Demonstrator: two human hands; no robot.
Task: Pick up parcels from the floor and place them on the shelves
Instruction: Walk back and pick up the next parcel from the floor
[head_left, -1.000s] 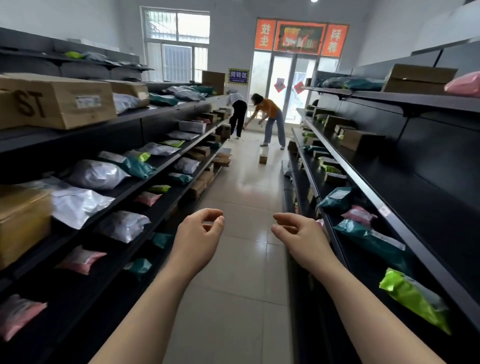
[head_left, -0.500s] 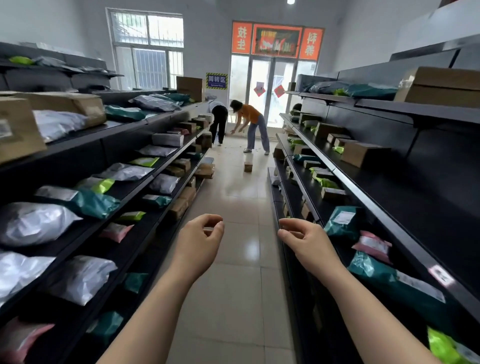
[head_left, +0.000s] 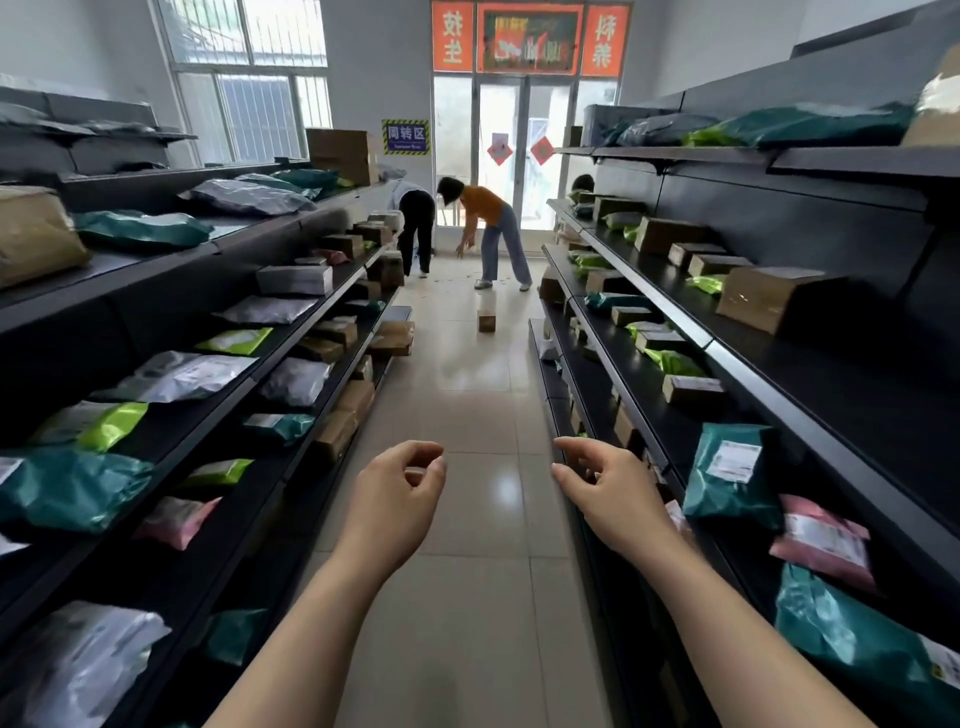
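Observation:
A small brown cardboard parcel (head_left: 487, 320) stands alone on the tiled aisle floor, far ahead of me. My left hand (head_left: 397, 501) and my right hand (head_left: 605, 491) are stretched out over the floor at waist height, both empty with loosely curled fingers. Dark shelves run along the left (head_left: 291, 332) and the right (head_left: 691, 338) of the aisle, loaded with plastic mailer bags and cardboard boxes. The floor parcel lies well beyond both hands.
Two people (head_left: 488, 231) bend over the floor near the glass door at the aisle's far end. A flat box (head_left: 392, 338) juts out from the left bottom shelf. A teal mailer (head_left: 730, 475) leans on the right shelf close to my right hand.
I have moved forward down the aisle; shelves slid past and the floor parcel and the people appear closer. Both hands stay out in front, empty, in much the same pose.

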